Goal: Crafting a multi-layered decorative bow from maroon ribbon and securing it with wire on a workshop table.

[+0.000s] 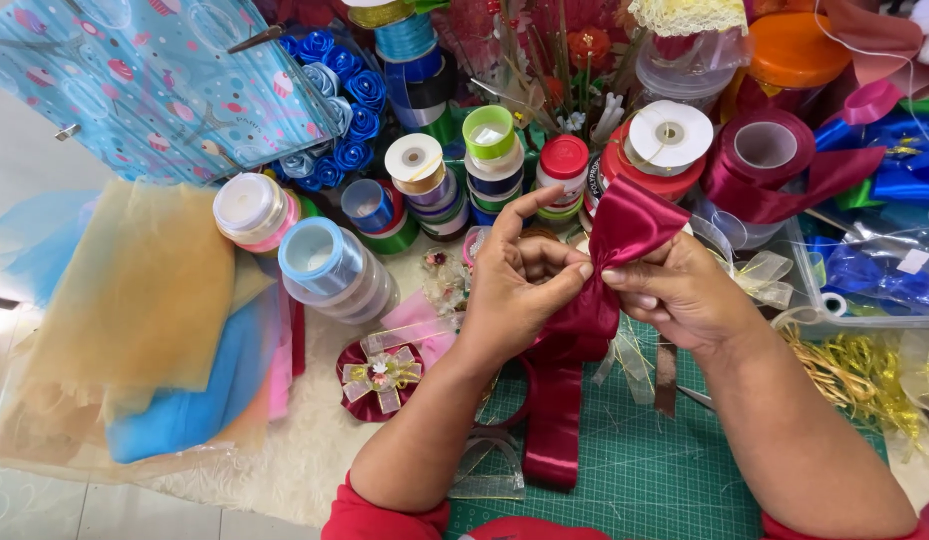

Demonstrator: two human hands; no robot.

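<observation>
both hands pinching dark red satin ribbon: left hand, right hand, above green cutting mat.

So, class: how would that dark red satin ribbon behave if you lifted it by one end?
Probably floppy: the dark red satin ribbon pinches into folds between both hands. Likely slippery, given its sheen. Seemingly light, as its tail drapes over the green cutting mat.

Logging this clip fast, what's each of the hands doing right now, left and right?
Left hand: closed, pinching the dark red satin ribbon at its gathered fold.
Right hand: closed, pinching the same ribbon from the other side.
</observation>
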